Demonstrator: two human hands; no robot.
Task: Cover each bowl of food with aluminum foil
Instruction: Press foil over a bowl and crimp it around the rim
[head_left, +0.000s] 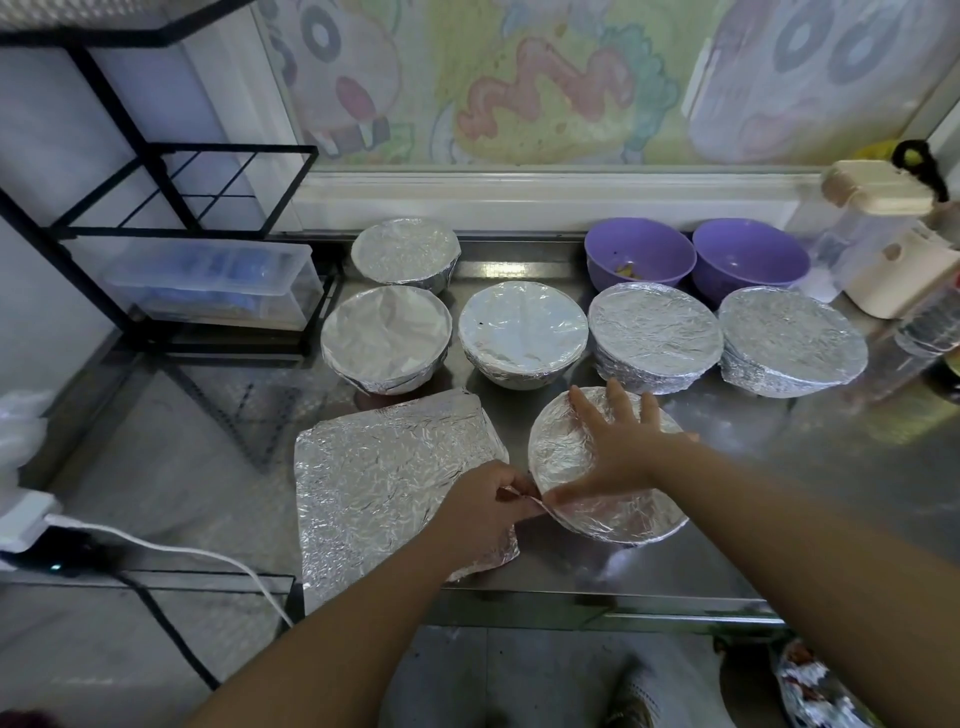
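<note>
Steel bench fills most of the view, with a painted wall behind it. Black wire rack stands at the bench's left end, a clear plastic box on its lower shelf. Loose foil sheet, crinkled, lies flat on the near-left part of the bench. Five covered bowls sit further back, all wrapped in foil: four in a row, one behind the row's left end. Two purple bowls sit uncovered at the back right, side by side, the left one with a few food bits inside. Near bowl is just right of the foil sheet, close to the bench's front edge, with foil over its top and folded down the sides. Right hand lies flat on that foil top, fingers spread wide, pressing down. Left hand is at the bowl's near-left rim, fingers curled, pinching a flap of the bowl's foil; it overlaps the foil sheet's right edge. White cable runs along lower left.
</note>
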